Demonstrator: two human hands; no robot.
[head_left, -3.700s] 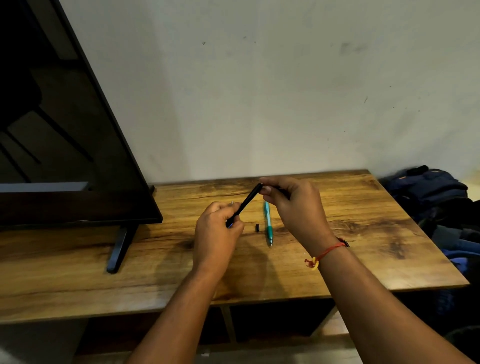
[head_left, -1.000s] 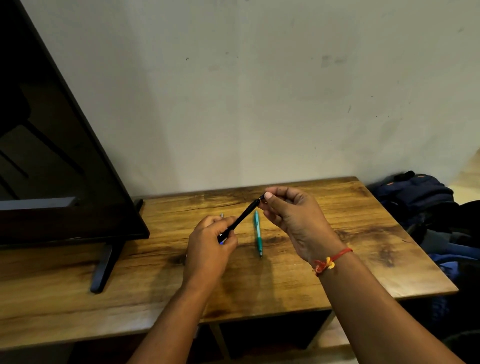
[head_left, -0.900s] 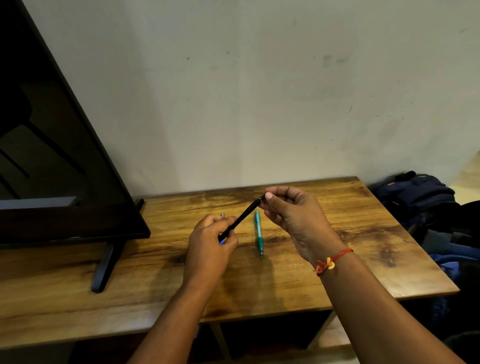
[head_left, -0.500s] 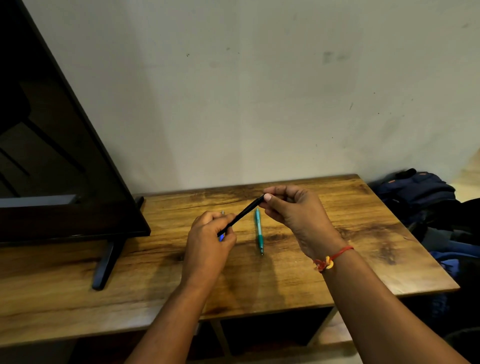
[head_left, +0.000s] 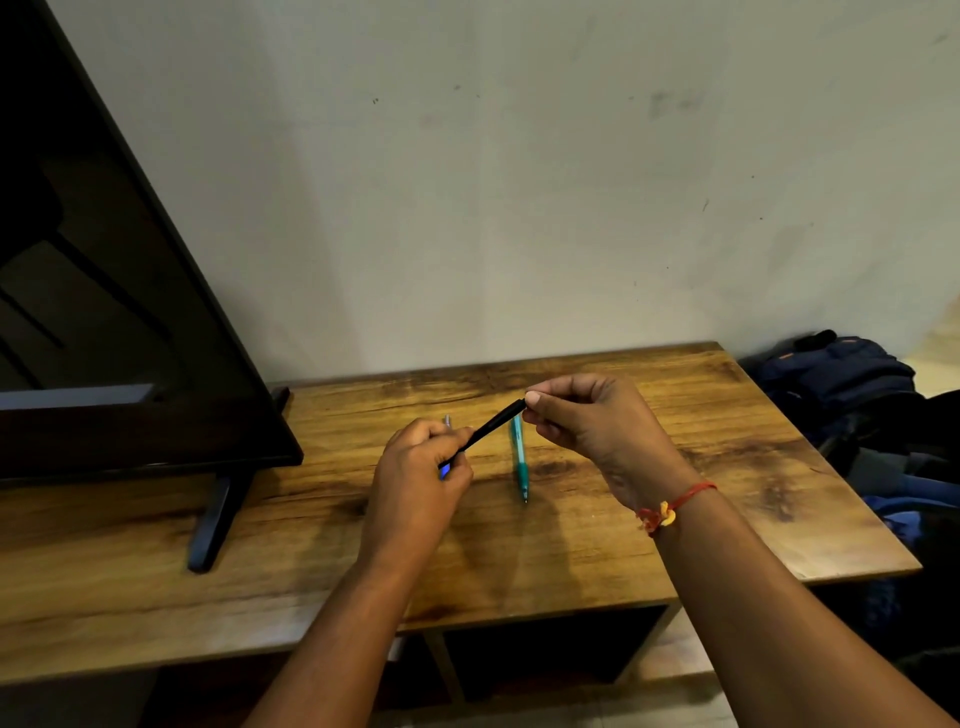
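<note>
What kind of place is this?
Probably a room at home: a flat television stands on a wooden table against a plain wall, and a blue backpack lies beside it.

1. Wood grain across the table (head_left: 675, 415), smooth, with a soft sheen.
2. Matt black plastic, by the look of it, on the black pen (head_left: 493, 426).
3. Glossy teal plastic on the teal pen (head_left: 519, 457).
4. Dark, glossy and mirror-like on the television screen (head_left: 104, 312).
5. Matt paint, faintly scuffed and spotted, on the wall (head_left: 519, 182).
6. Woven navy cloth on the backpack (head_left: 841, 379).
7. Red thread for the wristband (head_left: 685, 493).
</note>
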